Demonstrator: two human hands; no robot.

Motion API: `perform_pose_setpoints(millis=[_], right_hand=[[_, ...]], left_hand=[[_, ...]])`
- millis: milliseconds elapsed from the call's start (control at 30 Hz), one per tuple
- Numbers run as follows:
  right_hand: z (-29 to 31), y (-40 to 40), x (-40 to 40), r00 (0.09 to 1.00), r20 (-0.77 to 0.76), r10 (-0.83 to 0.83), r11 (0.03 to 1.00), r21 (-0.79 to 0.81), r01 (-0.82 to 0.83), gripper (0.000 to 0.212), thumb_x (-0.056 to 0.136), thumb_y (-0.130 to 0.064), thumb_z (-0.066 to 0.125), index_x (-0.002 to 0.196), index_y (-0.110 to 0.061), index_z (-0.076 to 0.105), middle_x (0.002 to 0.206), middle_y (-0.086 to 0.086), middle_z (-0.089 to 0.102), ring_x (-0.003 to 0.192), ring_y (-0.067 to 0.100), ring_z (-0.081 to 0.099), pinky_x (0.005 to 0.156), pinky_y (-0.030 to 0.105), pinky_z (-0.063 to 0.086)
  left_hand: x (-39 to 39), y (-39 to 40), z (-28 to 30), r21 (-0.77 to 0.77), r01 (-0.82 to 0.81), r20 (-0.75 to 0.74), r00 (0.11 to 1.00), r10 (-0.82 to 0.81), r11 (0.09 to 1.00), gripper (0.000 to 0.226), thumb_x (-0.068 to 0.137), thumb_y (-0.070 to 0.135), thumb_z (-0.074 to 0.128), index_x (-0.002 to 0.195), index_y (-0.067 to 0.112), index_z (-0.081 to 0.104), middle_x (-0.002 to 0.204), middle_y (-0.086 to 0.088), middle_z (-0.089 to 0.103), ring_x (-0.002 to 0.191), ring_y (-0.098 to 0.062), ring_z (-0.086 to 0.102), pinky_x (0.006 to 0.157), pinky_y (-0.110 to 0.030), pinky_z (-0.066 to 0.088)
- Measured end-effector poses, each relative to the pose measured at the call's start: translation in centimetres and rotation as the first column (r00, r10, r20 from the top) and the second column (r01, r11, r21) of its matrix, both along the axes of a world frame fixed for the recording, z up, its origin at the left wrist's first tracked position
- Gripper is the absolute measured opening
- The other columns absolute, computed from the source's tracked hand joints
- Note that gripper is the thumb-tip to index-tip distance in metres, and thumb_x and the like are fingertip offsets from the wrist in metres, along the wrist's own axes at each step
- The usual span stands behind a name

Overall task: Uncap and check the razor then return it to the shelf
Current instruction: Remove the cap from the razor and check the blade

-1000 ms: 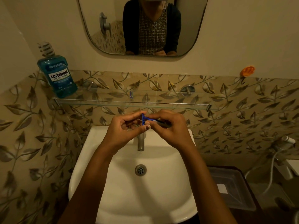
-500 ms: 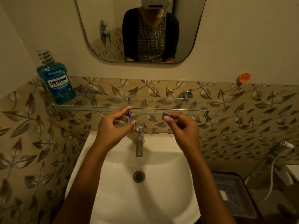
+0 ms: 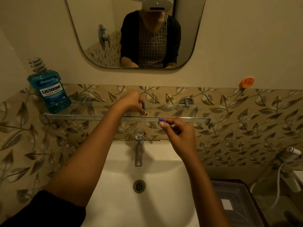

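My left hand (image 3: 131,102) reaches over the glass shelf (image 3: 98,117) and pinches the small blue razor cap (image 3: 144,106) just above the glass. My right hand (image 3: 178,136) is lower, in front of the shelf's front rail, and holds the blue razor (image 3: 161,120). Only the razor's blue head shows past my thumb; the handle is mostly hidden in my fingers. Cap and razor are apart.
A blue mouthwash bottle (image 3: 50,90) stands at the shelf's left end. Below are the tap (image 3: 139,145) and white basin (image 3: 114,194). A mirror (image 3: 134,33) hangs above. A plastic bin (image 3: 236,205) and hand sprayer (image 3: 293,151) sit at the right.
The cap came off the razor a second ago. My left hand has since carried the cap up and over the shelf, while my right hand stayed near the rail with the razor.
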State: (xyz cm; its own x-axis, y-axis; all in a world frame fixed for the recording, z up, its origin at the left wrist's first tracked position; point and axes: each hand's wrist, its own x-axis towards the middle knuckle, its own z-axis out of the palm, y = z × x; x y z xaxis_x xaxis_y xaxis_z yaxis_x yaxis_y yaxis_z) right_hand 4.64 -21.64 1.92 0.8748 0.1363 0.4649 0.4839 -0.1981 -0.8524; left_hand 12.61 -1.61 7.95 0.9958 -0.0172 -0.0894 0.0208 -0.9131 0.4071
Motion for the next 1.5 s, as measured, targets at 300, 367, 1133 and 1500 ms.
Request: perform_pose_setpoints(millis=[300, 367, 1133, 1500], right_hand=[[-0.9, -0.1, 0.3, 0.998, -0.054, 0.013, 1.0, 0.016, -0.012, 0.013, 0.081, -0.026, 0.066, 0.094, -0.026, 0.069, 0.089, 0.001, 0.071, 0.073, 0.009, 0.061, 0.065, 0.025, 0.048], [-0.9, 0.0, 0.2, 0.998, -0.06, 0.013, 1.0, 0.018, -0.012, 0.013, 0.081, -0.027, 0.066, 0.094, -0.026, 0.069, 0.09, 0.001, 0.071, 0.076, 0.014, 0.064, 0.068, 0.031, 0.052], [-0.4, 1.9, -0.6, 0.997, -0.068, 0.041, 0.999, -0.014, -0.042, 0.012, 0.081, -0.029, 0.065, 0.091, -0.034, 0.068, 0.086, -0.008, 0.07, 0.072, 0.002, 0.059, 0.066, 0.018, 0.048], [1.4, 2.4, -2.2, 0.988, -0.026, 0.153, 0.988, -0.024, -0.153, 0.014, 0.078, -0.023, 0.069, 0.092, -0.025, 0.069, 0.08, -0.011, 0.069, 0.065, 0.001, 0.06, 0.059, 0.015, 0.048]], left_hand=[[-0.1, 0.9, 0.1, -0.125, -0.017, -0.006, 1.0, 0.016, 0.992, 0.066, 0.067, 0.027, 0.08, 0.124, 0.009, 0.055, 0.109, -0.014, 0.065, 0.09, -0.025, 0.06, 0.065, -0.029, 0.047], [-0.8, 2.2, 0.3, -0.189, -0.057, 0.071, 0.995, 0.071, 0.98, 0.064, 0.066, 0.025, 0.081, 0.123, 0.008, 0.057, 0.109, -0.014, 0.067, 0.095, -0.024, 0.06, 0.072, -0.029, 0.046], [-6.6, 4.1, -0.7, -0.909, 0.16, 0.206, 0.975, 0.079, 0.384, 0.042, 0.068, 0.01, 0.071, 0.109, 0.013, 0.064, 0.104, 0.005, 0.072, 0.103, -0.01, 0.065, 0.088, -0.021, 0.053], [-11.9, -0.8, -7.1, -0.957, 0.106, 0.135, 0.987, -0.091, -0.27, 0.053, 0.051, 0.022, 0.088, 0.1, 0.013, 0.071, 0.109, -0.002, 0.073, 0.1, -0.014, 0.067, 0.081, -0.02, 0.055]])
